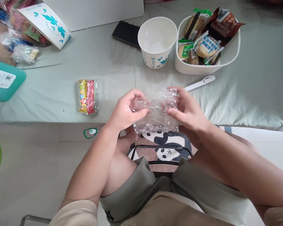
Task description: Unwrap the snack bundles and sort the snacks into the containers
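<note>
Both my hands hold one clear crinkled plastic bag over the near edge of a bed covered in a pale green sheet. My left hand pinches the bag's left top edge between thumb and fingers. On the other side, my right hand grips its right top edge with curled fingers. The bag looks empty. A small yellow and red snack packet lies on the sheet to the left of my hands.
A white paper cup with a clear liner stands behind my hands, beside a white basket full of snack packets. A black phone, a white pen, a teal box and a panda stool are nearby.
</note>
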A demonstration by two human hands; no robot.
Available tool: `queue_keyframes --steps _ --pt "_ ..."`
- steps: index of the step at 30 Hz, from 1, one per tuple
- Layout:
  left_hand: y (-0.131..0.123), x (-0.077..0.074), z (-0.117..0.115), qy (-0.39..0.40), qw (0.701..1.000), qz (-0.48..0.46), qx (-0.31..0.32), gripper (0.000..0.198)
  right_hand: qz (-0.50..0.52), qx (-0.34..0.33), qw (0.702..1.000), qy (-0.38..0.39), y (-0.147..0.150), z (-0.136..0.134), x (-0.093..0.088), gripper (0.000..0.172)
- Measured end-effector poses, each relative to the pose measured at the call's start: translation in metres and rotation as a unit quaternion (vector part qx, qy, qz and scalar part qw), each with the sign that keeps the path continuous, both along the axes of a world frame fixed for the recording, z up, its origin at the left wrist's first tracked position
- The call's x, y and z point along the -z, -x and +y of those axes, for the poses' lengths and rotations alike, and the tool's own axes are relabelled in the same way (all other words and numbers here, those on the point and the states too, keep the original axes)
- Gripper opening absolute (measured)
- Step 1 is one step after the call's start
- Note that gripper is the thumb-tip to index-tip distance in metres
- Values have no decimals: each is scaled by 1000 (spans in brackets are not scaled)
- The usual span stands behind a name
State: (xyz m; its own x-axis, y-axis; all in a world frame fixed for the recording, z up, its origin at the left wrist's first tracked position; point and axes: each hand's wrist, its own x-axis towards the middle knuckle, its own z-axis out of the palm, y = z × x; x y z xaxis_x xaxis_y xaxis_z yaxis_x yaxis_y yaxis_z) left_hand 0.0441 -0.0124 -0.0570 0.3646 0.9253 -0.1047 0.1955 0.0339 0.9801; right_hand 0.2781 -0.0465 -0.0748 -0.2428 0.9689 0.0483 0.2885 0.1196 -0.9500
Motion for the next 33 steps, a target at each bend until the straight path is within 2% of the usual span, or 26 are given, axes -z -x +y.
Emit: queue_keyframes --steps 2,4,5,6,9,12,14,16,18,21,22,24,26,28,29,31,33 --pt "-2 0 1 10 999 -38 -34 56 32 -19 996 78 1 0 -8 31" --pt "-4 0 3 40 993 -84 -68 75 34 0 993 110 2 0 -15 26" --pt "-4 0 4 71 989 -106 -71 78 36 16 993 112 3 0 -18 27" --pt "-5 0 5 109 985 -122 -62 74 47 30 992 112 3 1 -19 26" --pt "-8 0 6 200 973 -113 -14 44 65 38 990 123 2 2 -21 20" --pt "-11 -1 4 200 976 -83 -16 28 25 39 993 112 0 3 -19 17" --pt "-12 -3 4 197 978 -64 -26 24 31 43 994 100 0 3 -17 17" --pt "-12 -5 5 199 978 -57 -33 25 89 53 990 99 0 3 -13 14" --pt "-11 -7 6 204 975 -81 -43 25 159 81 979 103 0 3 -9 12" --pt "-8 -9 11 201 968 -140 -55 13 235 106 960 111 0 4 -5 7" --pt "-7 -8 13 200 966 -154 -54 10 249 97 957 116 -1 4 -4 9" --pt "-5 -5 16 201 965 -163 -40 18 262 65 955 119 -3 5 -5 23" --pt "-3 0 18 199 969 -141 -25 30 225 32 969 99 -5 5 -6 39" --pt "-2 4 17 168 981 -96 -21 25 125 16 991 48 -7 4 -7 44" --pt "-1 5 16 141 987 -71 -22 21 64 21 998 11 -8 4 -8 41" --pt "-1 4 13 88 996 -29 -12 32 -26 51 996 -65 -11 3 -9 29" --pt "-2 2 9 67 997 -5 31 41 -25 77 993 -88 -13 2 -11 21"
